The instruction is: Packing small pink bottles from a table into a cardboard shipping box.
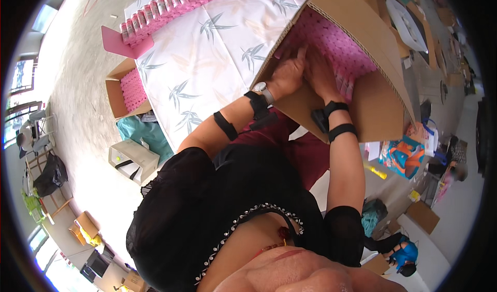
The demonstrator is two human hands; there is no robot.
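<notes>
Both hands reach into an open cardboard box [362, 108] that lies tilted at the table's right side. Inside it, rows of small pink pieces with dark dots [357, 53] line the far part. My left hand [290, 73], with a watch at its wrist, is close beside my right hand [321, 74], its thumb stretched forward. The rest of its fingers are mostly hidden. My right hand stretches deeper into the box next to the pink rows, and its fingertips are hard to make out. Whether either hand holds anything cannot be seen.
The table has a white leaf-patterned cloth [207, 48]. Along its far edge, small red-and-white cylinders [161, 6] stand in a row beside pink pieces. Another carton [114, 97] with pink contents stands at the left, above a beige bag [135, 160]. A colourful bag [404, 154] is at right.
</notes>
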